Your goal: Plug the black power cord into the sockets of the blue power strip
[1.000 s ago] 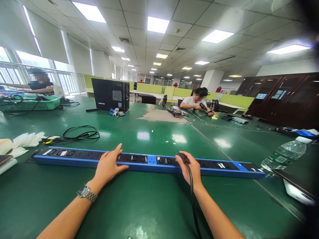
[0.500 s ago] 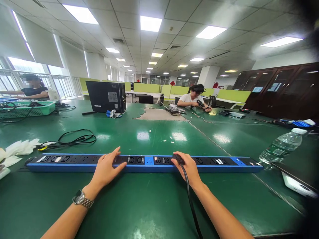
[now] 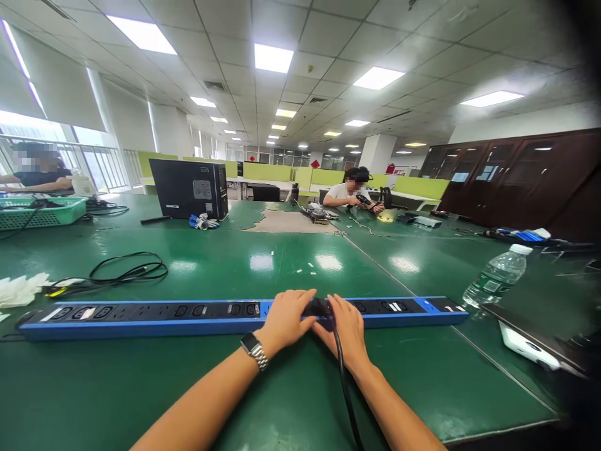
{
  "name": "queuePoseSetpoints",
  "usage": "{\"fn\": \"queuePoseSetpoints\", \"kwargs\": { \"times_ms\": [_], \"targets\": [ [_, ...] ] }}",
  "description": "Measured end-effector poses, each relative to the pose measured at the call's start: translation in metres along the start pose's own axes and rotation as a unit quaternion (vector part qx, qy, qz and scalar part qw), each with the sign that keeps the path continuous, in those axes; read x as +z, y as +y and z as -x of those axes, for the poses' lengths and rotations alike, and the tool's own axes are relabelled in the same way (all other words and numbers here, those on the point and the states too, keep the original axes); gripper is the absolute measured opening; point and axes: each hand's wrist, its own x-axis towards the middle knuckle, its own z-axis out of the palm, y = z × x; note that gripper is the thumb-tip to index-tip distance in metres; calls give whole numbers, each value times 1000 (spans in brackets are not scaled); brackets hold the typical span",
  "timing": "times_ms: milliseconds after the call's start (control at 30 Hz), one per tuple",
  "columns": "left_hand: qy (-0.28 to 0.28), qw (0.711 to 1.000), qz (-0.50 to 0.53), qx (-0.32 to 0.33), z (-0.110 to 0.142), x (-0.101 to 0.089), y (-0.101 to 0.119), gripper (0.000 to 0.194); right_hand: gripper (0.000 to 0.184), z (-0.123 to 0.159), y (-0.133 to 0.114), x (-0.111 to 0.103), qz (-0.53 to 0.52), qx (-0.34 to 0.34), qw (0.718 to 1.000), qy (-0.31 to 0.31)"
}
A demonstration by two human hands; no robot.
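Note:
A long blue-and-black power strip lies across the green table in front of me, with rows of sockets facing up. My right hand is closed around a black plug at the strip's top, right of the middle. From that plug a black power cord runs down toward me. Just left of the plug, my left hand wraps over the strip, fingers at the far side and thumb at the near side. Whether the plug sits fully in a socket is hidden by my fingers.
A clear water bottle and a white phone-like device are at the right. A coiled black cable and white tissue lie left. Farther back are a computer case, a green basket and a person seated opposite.
My left hand has slid right along the power strip and now sits beside the plug. My right hand keeps its hold on the plug. The view has turned slightly right.

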Motion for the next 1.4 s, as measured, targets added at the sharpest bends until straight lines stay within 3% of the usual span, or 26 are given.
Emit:
{"fn": "queuePoseSetpoints", "kwargs": {
  "times_ms": [167, 267, 400, 533, 633, 733, 900, 1067, 1300, 1400],
  "targets": [
    [-11, 999, -45, 2, -25, 25, 15, 33, 63, 2, 3, 3, 26, -6, 999, -29],
    [17, 1000, -23, -9, -27, 25, 20, 33, 62, 1, 1, 1, 26, 0, 999, -35],
    [141, 990, 25, -12, -28, -6, 15, 38, 65, 0, -2, -3, 18, 6, 999, -44],
    [238, 965, 40, -105, -6, -45, -27, 33, 73, -1, -4, -5, 6, 27, 998, -54],
    [196, 965, 67, -158, 28, -51, -61, 34, 74, -2, -5, -6, -1, 33, 998, -57],
    [137, 974, 91, -158, 54, -41, -74, 34, 74, -3, -6, -7, -2, 37, 997, -60],
    [97, 988, 66, -103, 55, -29, -66, 37, 74, -3, -9, -10, 4, 42, 997, -69],
    [83, 985, 47, -141, 50, -33, -67, 39, 74, -3, -11, -12, 11, 41, 996, -79],
    [41, 995, -24, -88, 53, -30, -59, 43, 70, -5, -14, -18, 10, 53, 995, -87],
    [26, 996, -43, -80, 58, -29, -56, 53, 69, -6, -29, -23, -25, 43, 996, -78]
  ]
}}
